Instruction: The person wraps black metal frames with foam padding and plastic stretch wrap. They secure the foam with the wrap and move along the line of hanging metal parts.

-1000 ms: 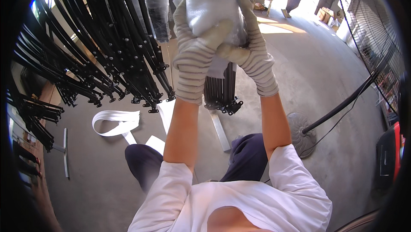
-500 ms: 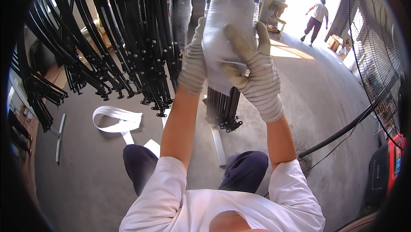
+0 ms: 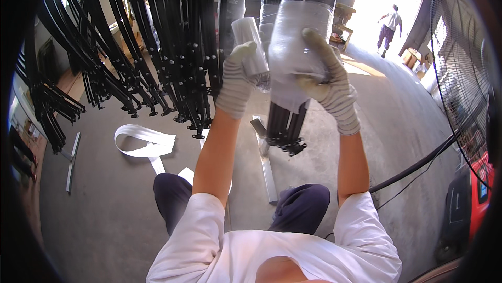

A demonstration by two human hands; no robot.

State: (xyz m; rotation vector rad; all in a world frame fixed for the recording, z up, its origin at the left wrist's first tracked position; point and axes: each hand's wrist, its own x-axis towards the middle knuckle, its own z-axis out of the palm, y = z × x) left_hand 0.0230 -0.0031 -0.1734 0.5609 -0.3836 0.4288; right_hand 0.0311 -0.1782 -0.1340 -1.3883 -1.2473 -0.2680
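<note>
A bundle of black metal tubes [image 3: 285,123] hangs upright in front of me, its middle wrapped in layers of clear stretch film [image 3: 299,29]. My right hand [image 3: 334,92], in a striped white work glove, grips the wrapped part from the right, thumb across the front and fingers curled below. To the left of the bundle, my left hand [image 3: 235,82], gloved alike, is closed around a roll of clear stretch film [image 3: 246,29]. A gap shows between this roll and the bundle. The tubes' lower ends have small black brackets.
Rows of hanging black tubes [image 3: 178,63] fill the left. On the floor lie a looped white strip [image 3: 141,142] and a metal stand leg [image 3: 266,173]. A large fan [image 3: 460,74] and a red-and-black machine [image 3: 465,210] stand right. A person [image 3: 388,29] walks near the bright doorway.
The bundle has swung right with my right hand. My left hand has come off its left side, and the film roll now shows in it. The person has moved farther away.
</note>
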